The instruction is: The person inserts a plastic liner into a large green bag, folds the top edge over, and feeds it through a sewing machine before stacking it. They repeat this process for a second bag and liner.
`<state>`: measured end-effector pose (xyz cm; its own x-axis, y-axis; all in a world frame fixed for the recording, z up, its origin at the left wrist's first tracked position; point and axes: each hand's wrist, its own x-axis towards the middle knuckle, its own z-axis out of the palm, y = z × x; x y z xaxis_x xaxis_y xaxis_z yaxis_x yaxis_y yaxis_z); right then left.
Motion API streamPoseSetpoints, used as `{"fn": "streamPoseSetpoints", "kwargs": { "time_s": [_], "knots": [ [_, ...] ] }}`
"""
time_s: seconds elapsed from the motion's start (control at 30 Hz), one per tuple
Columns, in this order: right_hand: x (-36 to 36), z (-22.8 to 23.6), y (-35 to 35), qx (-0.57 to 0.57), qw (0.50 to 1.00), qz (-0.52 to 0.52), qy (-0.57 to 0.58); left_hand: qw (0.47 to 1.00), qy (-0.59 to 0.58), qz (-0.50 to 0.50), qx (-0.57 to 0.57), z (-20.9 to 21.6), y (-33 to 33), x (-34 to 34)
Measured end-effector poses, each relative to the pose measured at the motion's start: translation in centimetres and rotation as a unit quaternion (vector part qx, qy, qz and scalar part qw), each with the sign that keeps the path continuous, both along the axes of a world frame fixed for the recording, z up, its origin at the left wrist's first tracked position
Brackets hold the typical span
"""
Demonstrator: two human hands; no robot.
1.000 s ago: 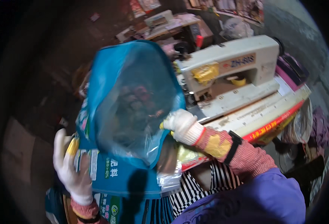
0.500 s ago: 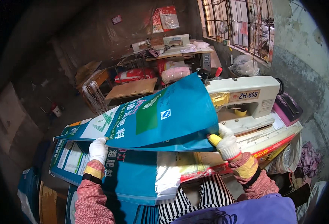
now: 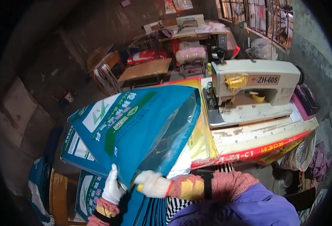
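Evidently, right fingers (image 3: 142, 179) pinch blue bag (image 3: 147, 120); left thumb (image 3: 114, 173) stands apart.

The open teal sack (image 3: 137, 120) partly hides a printed sack (image 3: 81, 154) beneath it; to its upper right, the top edge cuts off the barred window (image 3: 258, 19).

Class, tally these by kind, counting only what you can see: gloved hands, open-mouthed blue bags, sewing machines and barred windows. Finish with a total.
Gloved hands: 2
Open-mouthed blue bag: 1
Sewing machines: 3
Barred window: 1
Total: 7
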<state>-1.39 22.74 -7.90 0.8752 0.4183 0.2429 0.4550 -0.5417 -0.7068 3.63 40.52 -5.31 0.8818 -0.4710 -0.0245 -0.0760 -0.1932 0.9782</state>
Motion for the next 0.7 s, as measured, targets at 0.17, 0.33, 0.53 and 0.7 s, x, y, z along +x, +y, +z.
{"fn": "streamPoseSetpoints", "kwargs": {
  "time_s": [0.17,0.33,0.53,0.7],
  "knots": [
    [-2.0,3.5,-2.2,-0.012,0.972,0.203,0.117,0.875,-0.333,-0.016,0.351,-1.2,6.4,-4.7],
    [-3.8,-6.0,-13.2,-0.122,0.983,-0.132,-0.032,0.961,-0.063,-0.03,0.268,3.1,8.5,-11.5],
    [0.6,-16.3,-12.6,-0.296,0.929,-0.212,-0.064,0.933,0.273,0.165,0.168,-2.8,11.9,-15.1],
    [6.4,-13.5,-9.1,-0.296,0.932,-0.193,-0.082,0.928,0.273,0.188,0.172,-2.6,10.2,-15.8]
  ]
}}
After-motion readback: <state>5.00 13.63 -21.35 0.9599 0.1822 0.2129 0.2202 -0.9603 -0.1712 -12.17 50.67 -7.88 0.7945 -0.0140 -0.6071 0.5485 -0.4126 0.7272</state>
